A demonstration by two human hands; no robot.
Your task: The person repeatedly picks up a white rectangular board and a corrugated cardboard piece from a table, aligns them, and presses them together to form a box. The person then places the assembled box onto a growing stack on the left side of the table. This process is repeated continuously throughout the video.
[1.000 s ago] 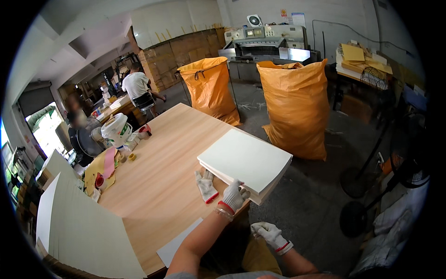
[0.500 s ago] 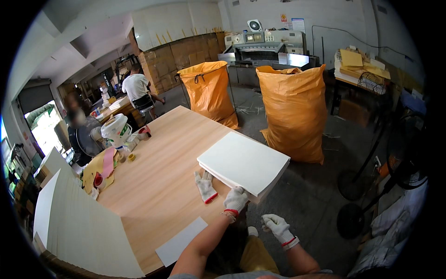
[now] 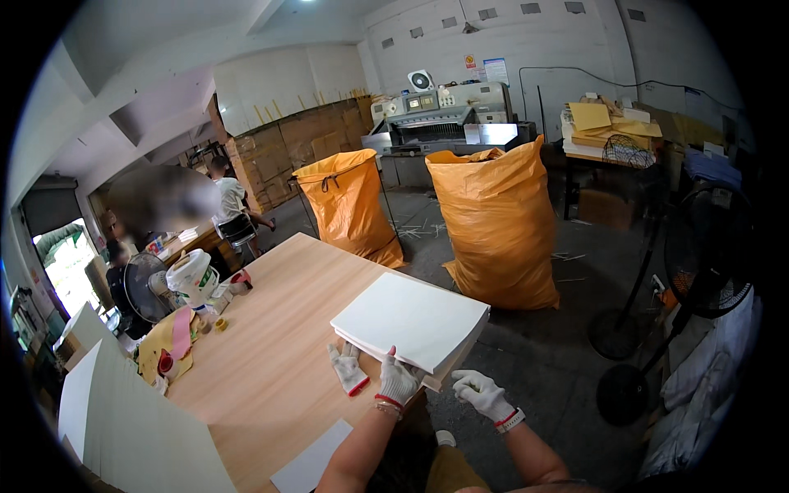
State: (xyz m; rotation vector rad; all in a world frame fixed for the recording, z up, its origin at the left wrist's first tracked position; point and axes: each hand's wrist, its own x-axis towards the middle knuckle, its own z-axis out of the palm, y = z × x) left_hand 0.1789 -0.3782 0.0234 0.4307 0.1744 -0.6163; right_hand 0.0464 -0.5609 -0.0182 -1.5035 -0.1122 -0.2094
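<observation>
A thick stack of white paper sheets lies at the right edge of the wooden table. At the stack's near edge is my left hand, in a white knit glove, its thumb raised apart and its other fingers stretched toward the sheets. My right hand, also gloved, is beyond the table edge by the stack's near corner. Its fingers are curled, and whatever may lie inside them is hidden. A loose white glove with a red cuff rests left of my left hand. Nearer me lies a single white sheet.
A tall white paper stack fills the near left. Tape rolls and a white bucket sit at the table's left. Orange sacks stand beyond, with floor fans at right. People sit farther back.
My left thumb has risen from the stack's near corner, and that hand has shifted along the edge. My right hand has come closer to the stack. The whole view has tilted upward.
</observation>
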